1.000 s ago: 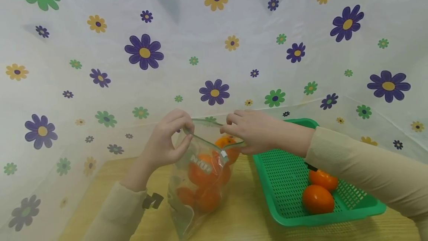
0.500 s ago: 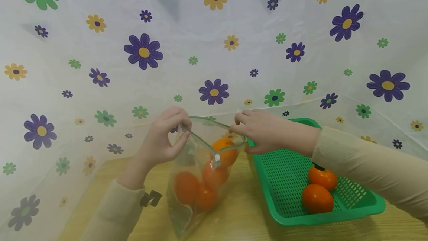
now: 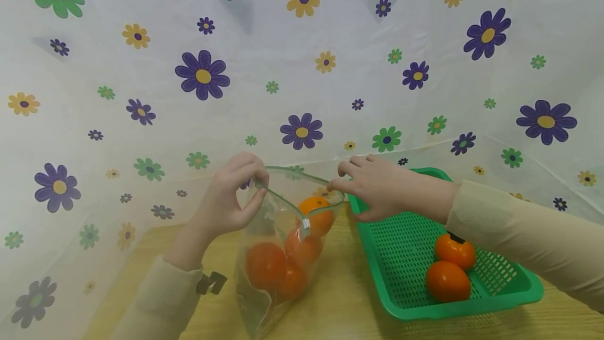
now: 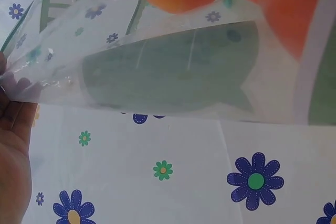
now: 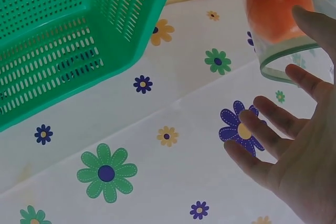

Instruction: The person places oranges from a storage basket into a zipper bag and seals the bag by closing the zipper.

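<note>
Rightward from the clear plastic slider bag on the wooden worktop, the right grip had shifted, fingers spread; the left grip pinched the bag's rim. Opening seemed in hand; next probably called for the round orange fruits, right of the bag.

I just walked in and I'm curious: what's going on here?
A person's left hand pinches the rim of a clear zip bag with several orange fruits inside. The right hand is spread beside the bag's mouth; whether a fingertip touches it is hard to tell. The bag is open, and two more orange fruits lie in the green basket on the person's right.
</note>
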Available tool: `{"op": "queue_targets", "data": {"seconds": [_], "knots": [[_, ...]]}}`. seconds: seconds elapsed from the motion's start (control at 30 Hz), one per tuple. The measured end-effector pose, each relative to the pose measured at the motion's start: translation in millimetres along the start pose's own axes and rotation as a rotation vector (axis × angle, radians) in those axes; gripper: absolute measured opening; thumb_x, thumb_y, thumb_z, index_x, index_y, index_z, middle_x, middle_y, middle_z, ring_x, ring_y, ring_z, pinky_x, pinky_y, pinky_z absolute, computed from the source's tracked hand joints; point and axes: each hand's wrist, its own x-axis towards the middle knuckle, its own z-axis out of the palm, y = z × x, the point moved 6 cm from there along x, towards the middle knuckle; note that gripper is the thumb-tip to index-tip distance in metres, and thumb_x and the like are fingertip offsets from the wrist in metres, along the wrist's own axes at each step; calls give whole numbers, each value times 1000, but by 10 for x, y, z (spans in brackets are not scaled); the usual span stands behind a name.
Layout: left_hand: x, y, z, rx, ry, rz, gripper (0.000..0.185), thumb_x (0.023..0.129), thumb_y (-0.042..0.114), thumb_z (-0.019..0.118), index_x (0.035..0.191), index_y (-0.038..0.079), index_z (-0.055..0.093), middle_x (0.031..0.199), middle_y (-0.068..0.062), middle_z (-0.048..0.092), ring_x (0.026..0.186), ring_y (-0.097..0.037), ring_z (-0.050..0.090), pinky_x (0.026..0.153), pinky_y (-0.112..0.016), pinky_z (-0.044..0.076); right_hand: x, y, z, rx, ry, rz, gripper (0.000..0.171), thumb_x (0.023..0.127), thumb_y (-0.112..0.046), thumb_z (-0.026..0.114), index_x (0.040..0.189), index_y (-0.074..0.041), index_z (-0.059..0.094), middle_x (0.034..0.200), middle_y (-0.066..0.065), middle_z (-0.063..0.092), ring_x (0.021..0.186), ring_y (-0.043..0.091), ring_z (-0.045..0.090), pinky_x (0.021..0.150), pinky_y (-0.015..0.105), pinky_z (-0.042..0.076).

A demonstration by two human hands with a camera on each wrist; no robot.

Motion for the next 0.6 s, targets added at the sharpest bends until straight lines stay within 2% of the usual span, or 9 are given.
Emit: {"op": "queue_targets", "data": {"seconds": [0.13, 0.4, 0.6], "knots": [[-6, -2, 1, -3, 0, -8, 15, 95, 15, 57, 89, 4, 65, 87, -4, 61, 85, -17, 51, 76, -25, 43, -28, 21, 38, -15, -12, 11, 79, 84, -59, 82, 151, -30, 51, 143, 10, 59, 126, 32, 61, 103, 52, 57], [-18, 3, 5, -1, -3, -14, 7, 88, 9, 59, 89, 5, 64, 88, -3, 61, 85, -16, 52, 77, -23, 44, -90, 64, 120, -13, -45, 30, 81, 82, -59, 84, 151, -32, 50, 149, 13, 56, 130, 35, 59, 100, 56, 57], [-7, -1, 12, -5, -2, 0, 7, 89, 10, 59, 89, 6, 64, 88, -3, 62, 85, -17, 52, 77, -23, 44, -150, 99, 175, -11, -59, 41, 83, 81, -58, 85, 151, -32, 50, 149, 13, 55, 130, 35, 59, 99, 56, 57]]}}
